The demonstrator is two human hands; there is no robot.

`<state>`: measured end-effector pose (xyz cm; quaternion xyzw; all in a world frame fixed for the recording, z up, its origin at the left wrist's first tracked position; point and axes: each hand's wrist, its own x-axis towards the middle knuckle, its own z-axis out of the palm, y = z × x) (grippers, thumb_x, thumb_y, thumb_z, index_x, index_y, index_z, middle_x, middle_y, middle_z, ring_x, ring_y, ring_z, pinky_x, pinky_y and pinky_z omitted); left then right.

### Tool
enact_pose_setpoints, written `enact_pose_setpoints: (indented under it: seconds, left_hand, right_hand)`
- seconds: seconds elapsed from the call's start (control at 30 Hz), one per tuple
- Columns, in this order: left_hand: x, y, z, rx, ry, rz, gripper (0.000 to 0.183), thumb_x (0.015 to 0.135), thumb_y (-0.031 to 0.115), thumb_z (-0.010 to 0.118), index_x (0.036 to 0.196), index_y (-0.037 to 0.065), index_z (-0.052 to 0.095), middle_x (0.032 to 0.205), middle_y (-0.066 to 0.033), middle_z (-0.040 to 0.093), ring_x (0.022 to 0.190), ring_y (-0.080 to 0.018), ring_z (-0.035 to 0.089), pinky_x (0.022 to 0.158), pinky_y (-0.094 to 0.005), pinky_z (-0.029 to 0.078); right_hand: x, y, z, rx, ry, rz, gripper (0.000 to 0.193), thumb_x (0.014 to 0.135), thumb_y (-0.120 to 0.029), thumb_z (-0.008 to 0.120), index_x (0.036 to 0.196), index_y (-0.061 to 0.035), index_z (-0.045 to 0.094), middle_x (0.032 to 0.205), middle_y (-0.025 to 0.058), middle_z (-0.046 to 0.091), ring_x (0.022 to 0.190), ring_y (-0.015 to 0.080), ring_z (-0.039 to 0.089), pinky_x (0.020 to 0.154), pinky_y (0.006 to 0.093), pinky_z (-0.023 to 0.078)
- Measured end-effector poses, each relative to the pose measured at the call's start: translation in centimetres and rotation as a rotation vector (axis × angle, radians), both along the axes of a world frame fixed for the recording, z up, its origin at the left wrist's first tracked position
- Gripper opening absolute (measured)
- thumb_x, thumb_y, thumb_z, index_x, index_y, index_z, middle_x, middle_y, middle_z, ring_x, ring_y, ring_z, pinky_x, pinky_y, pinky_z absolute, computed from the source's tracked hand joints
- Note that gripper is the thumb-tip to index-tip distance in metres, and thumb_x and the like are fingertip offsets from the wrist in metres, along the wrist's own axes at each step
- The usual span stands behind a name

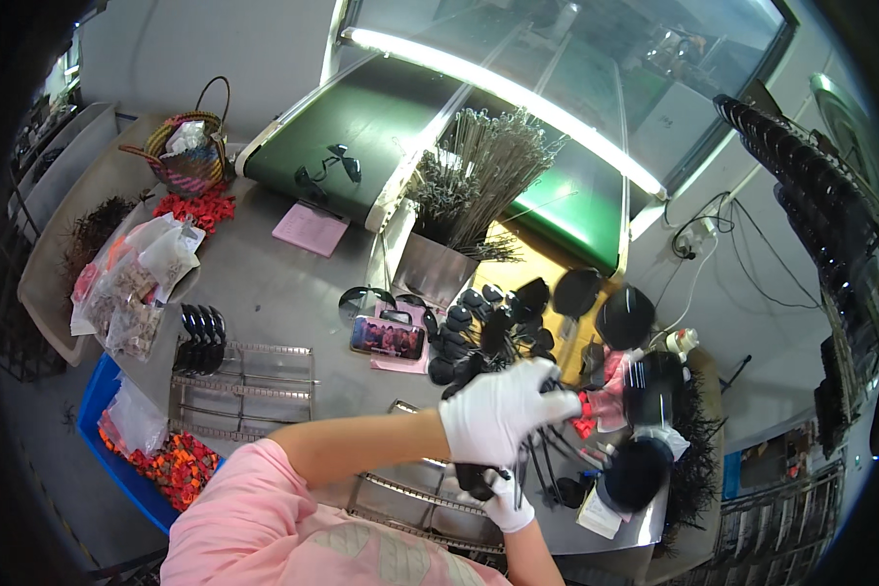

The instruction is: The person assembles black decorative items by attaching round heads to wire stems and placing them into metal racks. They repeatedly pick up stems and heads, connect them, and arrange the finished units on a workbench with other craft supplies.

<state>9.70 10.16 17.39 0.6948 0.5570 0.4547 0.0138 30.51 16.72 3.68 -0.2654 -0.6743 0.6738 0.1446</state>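
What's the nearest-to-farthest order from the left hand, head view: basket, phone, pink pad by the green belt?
From the left hand:
1. Phone: to its left, slightly farther up.
2. Pink pad: farther up-left, by the green belt.
3. Basket: far upper left.

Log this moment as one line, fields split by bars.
left hand: white-gloved, near dark lenses, grip unclear | right hand: white-gloved, at dark piece, grip unclear | nearby: lit phone, metal wire bundle

A pink short-sleeved top with a pale grey print, and white gloves on both hands.
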Motion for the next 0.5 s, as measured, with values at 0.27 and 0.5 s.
enact_pose_setpoints:
  seconds: [0.27, 0.5]
  left_hand:
    - [1.3, 0.9, -1.7, -0.209, -0.112, 0.014, 0.062, 0.068, 0.009, 0.075, 0.127, 0.011, 0.057, 0.111, -0.0214, 0.053, 0.099, -0.0420, 0.061, 0.082, -0.0470, 0.055]
    - [4.5, -0.3, -1.0, -0.088, -0.123, -0.168, 0.076, 0.067, 0.005, 0.072, 0.139, 0.015, 0.049, 0.111, -0.0258, 0.049, 0.102, -0.0462, 0.059, 0.086, -0.0518, 0.052]
  right_hand:
    - [-0.5, -0.4, -0.5, 1.141, -0.128, -0.069, 0.054, 0.085, -0.030, 0.079, 0.130, -0.0073, 0.060, 0.119, 0.0095, 0.071, 0.112, 0.0283, 0.067, 0.093, 0.0438, 0.057]
    - [-1.3, 1.2, -1.7, -0.251, 0.112, -0.094, 0.063, 0.083, -0.029, 0.080, 0.136, -0.0055, 0.055, 0.128, 0.0125, 0.065, 0.115, 0.0261, 0.065, 0.096, 0.0409, 0.054]
